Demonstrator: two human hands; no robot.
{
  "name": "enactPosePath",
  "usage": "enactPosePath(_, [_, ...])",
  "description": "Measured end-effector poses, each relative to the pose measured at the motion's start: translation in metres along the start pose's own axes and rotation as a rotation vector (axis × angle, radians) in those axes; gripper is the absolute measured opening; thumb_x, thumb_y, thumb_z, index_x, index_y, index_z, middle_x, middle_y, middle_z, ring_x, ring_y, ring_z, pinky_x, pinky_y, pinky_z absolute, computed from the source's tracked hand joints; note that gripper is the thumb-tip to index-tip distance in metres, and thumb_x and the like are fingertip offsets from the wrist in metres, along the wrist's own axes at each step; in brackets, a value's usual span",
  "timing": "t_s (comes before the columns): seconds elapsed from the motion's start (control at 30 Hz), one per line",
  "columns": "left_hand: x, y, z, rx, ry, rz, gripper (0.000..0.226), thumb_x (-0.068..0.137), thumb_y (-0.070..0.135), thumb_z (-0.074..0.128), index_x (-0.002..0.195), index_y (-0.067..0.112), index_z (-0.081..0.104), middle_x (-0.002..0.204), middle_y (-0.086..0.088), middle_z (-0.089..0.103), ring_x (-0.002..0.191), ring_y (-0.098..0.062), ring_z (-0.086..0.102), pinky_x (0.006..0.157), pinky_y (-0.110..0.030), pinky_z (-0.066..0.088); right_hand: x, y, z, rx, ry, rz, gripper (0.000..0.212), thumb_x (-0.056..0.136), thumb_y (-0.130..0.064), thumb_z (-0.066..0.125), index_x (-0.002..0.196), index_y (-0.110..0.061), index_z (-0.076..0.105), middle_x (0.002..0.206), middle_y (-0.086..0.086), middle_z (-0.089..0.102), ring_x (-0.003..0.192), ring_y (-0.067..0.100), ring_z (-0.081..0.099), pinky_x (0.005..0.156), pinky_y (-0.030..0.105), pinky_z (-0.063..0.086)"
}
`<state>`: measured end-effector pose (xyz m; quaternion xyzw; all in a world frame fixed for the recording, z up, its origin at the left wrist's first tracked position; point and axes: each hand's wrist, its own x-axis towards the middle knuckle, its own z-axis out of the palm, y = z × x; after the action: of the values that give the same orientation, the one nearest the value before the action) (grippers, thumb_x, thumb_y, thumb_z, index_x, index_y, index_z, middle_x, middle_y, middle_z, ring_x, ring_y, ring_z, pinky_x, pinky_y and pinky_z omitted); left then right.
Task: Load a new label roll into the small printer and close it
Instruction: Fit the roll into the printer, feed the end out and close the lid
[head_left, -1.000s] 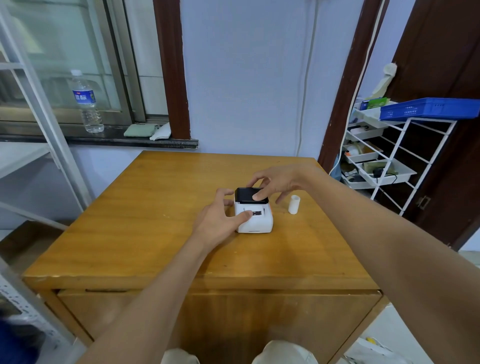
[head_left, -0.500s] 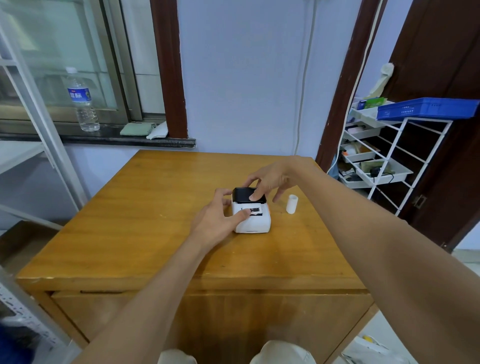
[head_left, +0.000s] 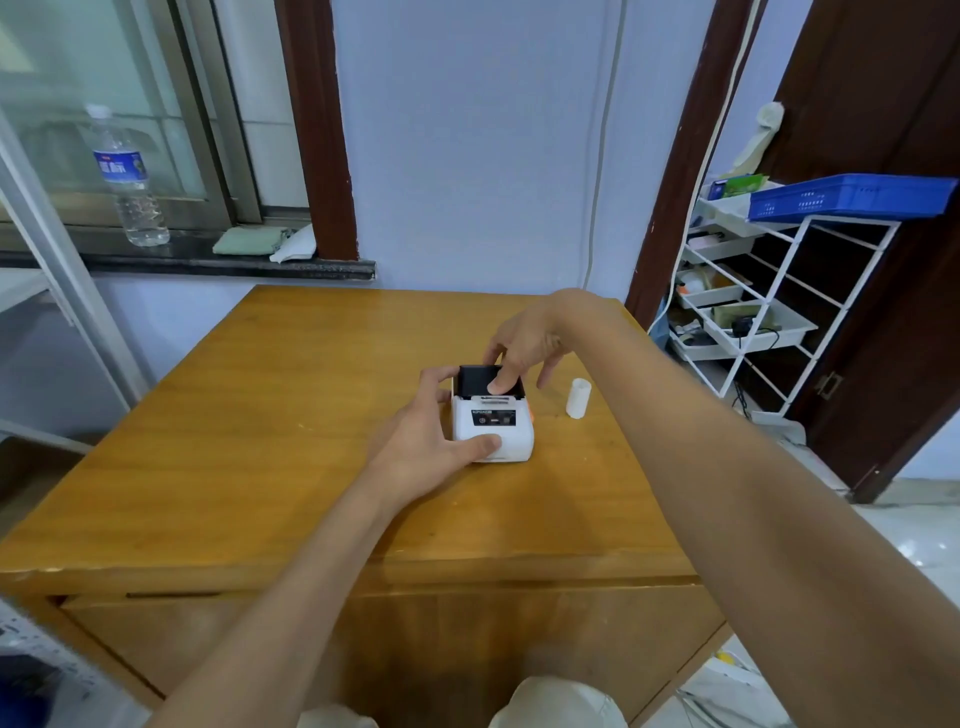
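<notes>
A small white printer (head_left: 511, 431) sits near the middle of the wooden table (head_left: 260, 441). Its black lid (head_left: 475, 379) stands tilted up at the back. My left hand (head_left: 431, 436) grips the printer's left side, thumb on its front corner. My right hand (head_left: 524, 348) reaches over from the right, its fingers on the raised lid's edge. A white label roll (head_left: 578, 397) stands upright on the table just right of the printer, touched by neither hand.
A white wire rack (head_left: 753, 312) with trays and a blue basket (head_left: 852, 195) stands to the right by a dark door. A water bottle (head_left: 127, 176) and cloths rest on the window sill behind. A metal shelf frame (head_left: 57, 249) stands at left.
The black lid was flat on the printer and is now lifted up at the back by my right hand. My left hand has kept its hold on the printer.
</notes>
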<state>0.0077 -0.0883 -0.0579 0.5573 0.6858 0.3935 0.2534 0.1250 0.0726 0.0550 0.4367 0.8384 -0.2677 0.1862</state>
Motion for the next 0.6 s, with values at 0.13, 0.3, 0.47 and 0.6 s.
enactPosePath(0.13, [0.003,-0.006,0.003,-0.025,-0.001,0.031,0.097,0.061,0.070,0.077,0.143,0.054,0.027,0.145,0.012,0.058,0.104,-0.021,0.075,0.095,-0.051,0.058,0.009,0.002,-0.007,-0.030,-0.064,-0.003,0.047,0.094,-0.032,0.079,0.133,-0.009,0.068,0.132,0.005,0.072,0.123,0.018,0.067,0.107,0.045,0.057])
enactPosePath(0.3, [0.006,-0.006,0.005,0.006,-0.003,0.055,0.097,0.065,0.066,0.076,0.147,0.049,0.028,0.140,0.016,0.055,0.107,-0.018,0.073,0.099,-0.047,0.056,0.018,0.007,-0.013,-0.002,-0.124,0.003,0.050,0.089,-0.035,0.083,0.132,-0.012,0.070,0.129,0.001,0.073,0.119,0.016,0.068,0.106,0.042,0.057])
enactPosePath(0.47, [0.008,-0.004,0.005,0.057,0.013,0.043,0.105,0.067,0.065,0.079,0.151,0.048,0.018,0.145,0.014,0.054,0.114,-0.020,0.070,0.101,-0.047,0.054,0.019,0.004,-0.013,0.016,-0.151,0.003,0.049,0.093,-0.032,0.080,0.134,-0.010,0.066,0.129,0.004,0.072,0.122,0.020,0.067,0.109,0.041,0.055])
enactPosePath(0.6, [0.004,0.001,0.004,0.118,0.021,0.042,0.108,0.080,0.053,0.083,0.159,0.043,0.011,0.150,0.010,0.052,0.121,-0.023,0.066,0.100,-0.046,0.054,0.012,0.001,-0.008,-0.009,-0.121,0.013,0.049,0.094,-0.033,0.079,0.135,-0.011,0.063,0.135,0.006,0.069,0.127,0.022,0.065,0.113,0.045,0.052])
